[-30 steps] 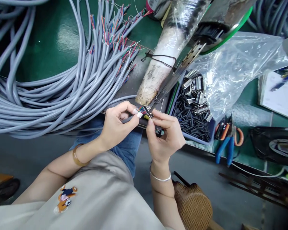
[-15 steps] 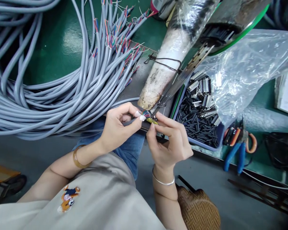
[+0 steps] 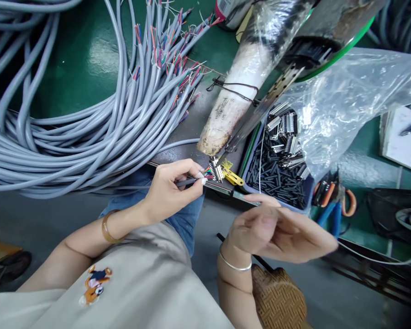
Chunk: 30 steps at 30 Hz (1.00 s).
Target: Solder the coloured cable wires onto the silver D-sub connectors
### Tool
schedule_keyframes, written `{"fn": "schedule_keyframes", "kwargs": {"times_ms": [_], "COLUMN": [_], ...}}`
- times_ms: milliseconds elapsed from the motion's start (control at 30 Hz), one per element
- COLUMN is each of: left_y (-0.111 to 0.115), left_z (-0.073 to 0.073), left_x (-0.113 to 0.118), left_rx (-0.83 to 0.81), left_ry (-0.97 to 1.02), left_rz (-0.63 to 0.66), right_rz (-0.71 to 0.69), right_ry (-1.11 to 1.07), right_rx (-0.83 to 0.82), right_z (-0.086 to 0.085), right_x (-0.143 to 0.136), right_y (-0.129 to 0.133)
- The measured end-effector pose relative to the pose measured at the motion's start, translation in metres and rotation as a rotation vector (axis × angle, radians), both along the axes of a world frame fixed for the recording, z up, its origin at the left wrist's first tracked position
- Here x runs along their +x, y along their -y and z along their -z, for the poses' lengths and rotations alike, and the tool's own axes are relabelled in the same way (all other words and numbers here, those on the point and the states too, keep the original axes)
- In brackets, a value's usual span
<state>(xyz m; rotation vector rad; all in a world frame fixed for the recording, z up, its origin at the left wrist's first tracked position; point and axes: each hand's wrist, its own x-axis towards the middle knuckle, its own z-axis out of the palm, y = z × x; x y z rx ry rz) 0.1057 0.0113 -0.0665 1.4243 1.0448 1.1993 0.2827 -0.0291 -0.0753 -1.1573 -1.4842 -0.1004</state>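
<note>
My left hand (image 3: pixel 176 185) pinches the end of a grey cable (image 3: pixel 185 182) at the table's front edge. Its coloured wires (image 3: pixel 208 172) fan toward a metal multi-pin connector (image 3: pixel 215 170); joints are too small to make out. Against the connector's right side sits a yellow clip (image 3: pixel 233 176). Just above is the dark tip of a fixed soldering iron (image 3: pixel 281 87). My right hand (image 3: pixel 277 226), slightly blurred, is off to the right, curled around what looks like thin solder wire (image 3: pixel 260 160), which rises past the index finger. The grip itself is partly hidden.
Many grey cables (image 3: pixel 89 137) with stripped ends cover the left. A white wrapped tube (image 3: pixel 226 109) slants down beside the iron. At right stand a blue tray (image 3: pixel 306 205) of connectors and black tubing, pliers (image 3: pixel 332 214), and a plastic bag (image 3: pixel 342 91). A woven stool (image 3: pixel 279 297) is below.
My right hand has left the connector and yellow clip, moving right and down; a thin wire now shows above it. The left hand stays at the cable, with connector and clip now more visible.
</note>
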Motion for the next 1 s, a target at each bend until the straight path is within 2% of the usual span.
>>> {"fn": "schedule_keyframes", "kwargs": {"times_ms": [67, 100, 200, 333, 567, 700, 1000], "left_y": [0.001, 0.002, 0.002, -0.002, -0.007, -0.009, -0.01], "left_z": [0.001, 0.001, 0.003, 0.004, 0.0, -0.004, -0.006], "left_x": [-0.001, -0.001, -0.001, 0.0, 0.003, 0.004, 0.004], "left_rx": [-0.006, -0.024, -0.124, -0.226, -0.128, -0.057, -0.044], "left_ry": [-0.002, 0.001, 0.049, 0.13, 0.048, -0.011, -0.015], "left_rz": [0.002, 0.001, 0.002, -0.01, -0.124, -0.137, -0.154], "right_rz": [-0.004, 0.01, 0.032, -0.042, -0.023, -0.045, -0.039], "right_ry": [-0.02, -0.007, 0.08, 0.185, 0.225, 0.18, 0.206], "right_rx": [0.1, 0.086, -0.085, -0.251, -0.184, -0.183, -0.165], "right_z": [0.0, 0.0, 0.0, 0.0, 0.0, -0.002, -0.007], "right_x": [0.0, -0.002, -0.009, -0.017, -0.023, -0.023, -0.023], "right_y": [0.0, 0.0, -0.001, -0.001, -0.009, -0.012, -0.017]}}
